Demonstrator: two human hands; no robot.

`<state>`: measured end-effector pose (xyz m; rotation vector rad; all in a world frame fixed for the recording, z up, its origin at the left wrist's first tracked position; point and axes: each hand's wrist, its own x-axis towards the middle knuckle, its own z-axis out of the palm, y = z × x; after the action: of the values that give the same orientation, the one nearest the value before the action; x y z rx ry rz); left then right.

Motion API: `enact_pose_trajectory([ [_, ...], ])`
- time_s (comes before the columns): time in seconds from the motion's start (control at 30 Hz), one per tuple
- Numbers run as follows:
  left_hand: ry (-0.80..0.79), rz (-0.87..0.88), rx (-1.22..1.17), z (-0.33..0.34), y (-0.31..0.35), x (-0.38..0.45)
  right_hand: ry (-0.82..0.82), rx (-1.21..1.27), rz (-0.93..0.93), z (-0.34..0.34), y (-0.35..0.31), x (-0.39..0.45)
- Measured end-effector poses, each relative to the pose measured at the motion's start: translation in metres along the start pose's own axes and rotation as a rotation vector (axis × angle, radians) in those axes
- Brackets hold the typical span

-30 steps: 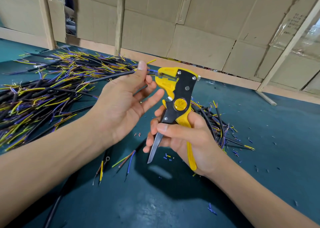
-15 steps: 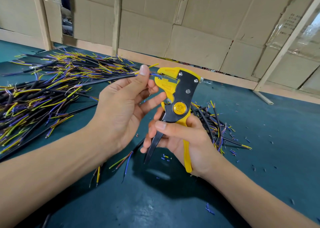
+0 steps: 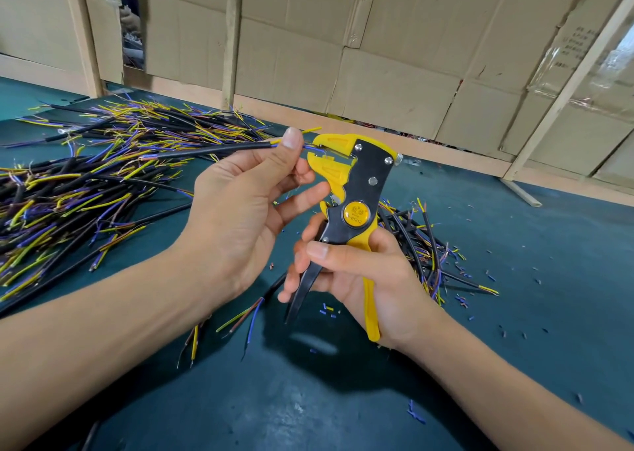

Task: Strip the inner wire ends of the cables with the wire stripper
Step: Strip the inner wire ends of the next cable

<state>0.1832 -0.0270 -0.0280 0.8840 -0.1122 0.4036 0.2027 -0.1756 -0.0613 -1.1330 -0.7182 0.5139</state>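
blue inner wire (image 3: pixel 310 147) sat in the wire stripper (image 3: pixel 350 190); left hand (image 3: pixel 240 210) pinched the cable (image 3: pixel 212 149), right hand (image 3: pixel 356 272) gripped the handles, needing a steady squeeze.

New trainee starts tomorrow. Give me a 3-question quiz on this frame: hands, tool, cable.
1. True or false: the left hand pinches a black cable near its end.
2. Which wire is fed into the head of the stripper? A) blue B) yellow C) brown
3. Fill in: the right hand grips the stripper by its ____.

Key
1. True.
2. A. The blue wire enters the head; the yellow wire sticks up free above it.
3. Handles.
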Motion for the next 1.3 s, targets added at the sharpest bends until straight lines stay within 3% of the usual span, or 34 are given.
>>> enact_pose_trajectory([
  [0.6, 0.010, 0.022, 0.035, 0.000, -0.001, -0.001, 0.027, -0.055, 0.050, 0.005, -0.003, -0.001],
  [0.8, 0.079, 0.087, 0.167, -0.001, 0.000, -0.003, 0.213, -0.143, 0.069, 0.010, -0.002, -0.001],
  [1.07, 0.099, 0.070, 0.236, -0.002, 0.007, -0.002, 0.174, -0.039, 0.103, 0.017, -0.005, 0.000],
  [1.3, 0.101, 0.007, 0.151, -0.001, 0.009, 0.002, 0.135, 0.012, 0.077, 0.015, -0.006, -0.001],
])
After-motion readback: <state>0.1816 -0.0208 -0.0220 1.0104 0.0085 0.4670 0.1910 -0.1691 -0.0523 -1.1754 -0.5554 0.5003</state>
